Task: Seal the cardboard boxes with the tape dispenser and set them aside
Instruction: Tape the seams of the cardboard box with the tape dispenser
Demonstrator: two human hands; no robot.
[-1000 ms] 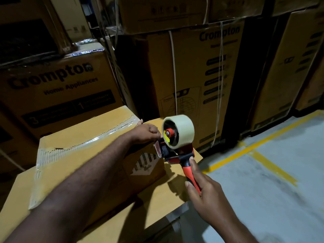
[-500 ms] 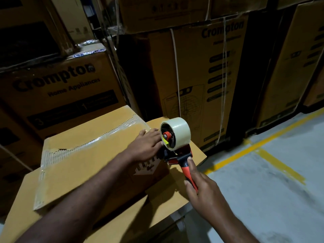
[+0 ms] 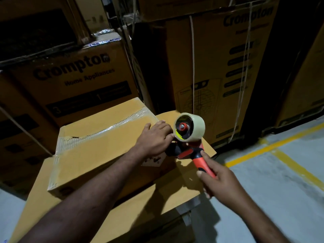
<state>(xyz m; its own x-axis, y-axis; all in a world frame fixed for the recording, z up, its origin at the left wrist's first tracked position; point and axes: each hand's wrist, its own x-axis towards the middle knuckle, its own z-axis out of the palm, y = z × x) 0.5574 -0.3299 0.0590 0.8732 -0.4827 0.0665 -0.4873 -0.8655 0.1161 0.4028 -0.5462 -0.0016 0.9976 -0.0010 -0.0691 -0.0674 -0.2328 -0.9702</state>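
Observation:
A brown cardboard box (image 3: 91, 155) lies on a wooden table (image 3: 143, 204), with clear tape running along its top seam and down its left end. My left hand (image 3: 154, 137) presses flat on the box's right top corner, fingers spread toward the dispenser. My right hand (image 3: 217, 179) grips the red handle of the tape dispenser (image 3: 189, 137), whose pale tape roll stands upright just off the box's right end. The dispenser's mouth sits against the box's right side, partly hidden behind my left hand.
Tall stacks of printed Crompton cartons (image 3: 75, 74) wall in the back and left, another strapped carton (image 3: 219, 67) stands behind the table. Grey floor with yellow lines (image 3: 273, 146) opens to the right.
My left hand slid from the box's right edge onto its top corner and flattened. The dispenser stayed at the box's right end, shifting slightly with the view.

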